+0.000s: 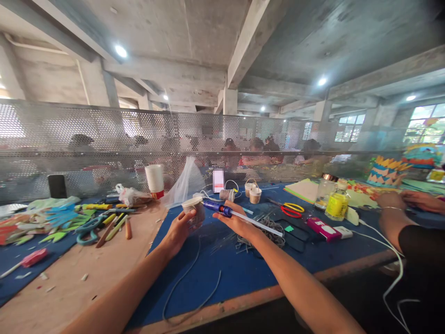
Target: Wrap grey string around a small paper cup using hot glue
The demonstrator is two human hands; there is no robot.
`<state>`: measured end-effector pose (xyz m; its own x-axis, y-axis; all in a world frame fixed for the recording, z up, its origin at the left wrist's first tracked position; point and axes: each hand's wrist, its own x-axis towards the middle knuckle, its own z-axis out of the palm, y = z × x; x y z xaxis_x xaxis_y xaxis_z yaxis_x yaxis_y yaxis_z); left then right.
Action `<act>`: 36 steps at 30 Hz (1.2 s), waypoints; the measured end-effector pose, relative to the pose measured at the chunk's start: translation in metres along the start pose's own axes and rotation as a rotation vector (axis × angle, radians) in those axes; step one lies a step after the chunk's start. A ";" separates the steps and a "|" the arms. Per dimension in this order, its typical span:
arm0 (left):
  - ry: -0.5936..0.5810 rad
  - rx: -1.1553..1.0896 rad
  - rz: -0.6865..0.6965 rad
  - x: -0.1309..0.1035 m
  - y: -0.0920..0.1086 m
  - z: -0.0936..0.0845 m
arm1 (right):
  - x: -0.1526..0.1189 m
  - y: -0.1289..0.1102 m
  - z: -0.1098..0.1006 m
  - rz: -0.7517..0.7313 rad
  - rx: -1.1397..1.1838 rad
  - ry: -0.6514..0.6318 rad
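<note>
Left hand [181, 230] curled around paper cup [193, 212]; right hand [236, 221] closed around glue gun [217, 208], nozzle at the cup; cord pile [266, 232] beside right hand.

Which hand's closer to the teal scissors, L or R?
Left. The left hand, around a small cup, is to the right of the teal scissors. The right hand, holding the blue glue gun, is farther right.

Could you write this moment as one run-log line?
left hand: holding cup | right hand: holding glue gun, nozzle toward cup | nearby: scissors, tangled cord
</note>
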<state>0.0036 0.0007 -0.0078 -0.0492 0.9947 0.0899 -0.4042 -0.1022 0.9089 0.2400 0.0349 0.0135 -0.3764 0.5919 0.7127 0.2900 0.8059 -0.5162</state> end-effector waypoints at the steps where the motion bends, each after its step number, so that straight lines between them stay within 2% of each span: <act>1: 0.000 0.000 0.001 0.001 -0.001 -0.001 | 0.000 0.001 0.001 -0.003 0.002 -0.004; 7: -0.001 0.025 0.010 0.004 -0.004 -0.004 | -0.002 0.005 0.005 -0.006 0.011 -0.011; 15: -0.008 0.036 0.011 0.000 -0.002 0.000 | -0.003 -0.004 0.003 0.004 0.049 -0.060; 22: -0.014 0.040 0.012 0.000 -0.001 0.000 | -0.002 -0.002 0.003 -0.001 0.056 -0.034; 28: 0.023 -0.005 0.011 -0.002 0.002 0.002 | -0.002 0.007 0.003 0.143 0.152 0.009; 32: 0.038 -0.027 0.009 -0.003 0.004 0.003 | 0.002 0.020 -0.001 0.188 -0.050 0.163; 34: 0.041 -0.036 0.008 -0.003 0.004 0.003 | 0.004 0.026 -0.006 0.280 -0.253 0.170; 36: 0.044 -0.045 0.014 -0.003 0.004 0.003 | 0.005 0.032 -0.011 0.414 -0.443 0.119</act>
<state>0.0052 -0.0030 -0.0030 -0.0943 0.9920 0.0835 -0.4438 -0.1170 0.8884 0.2572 0.0632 0.0061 -0.0613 0.8284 0.5567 0.7383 0.4130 -0.5332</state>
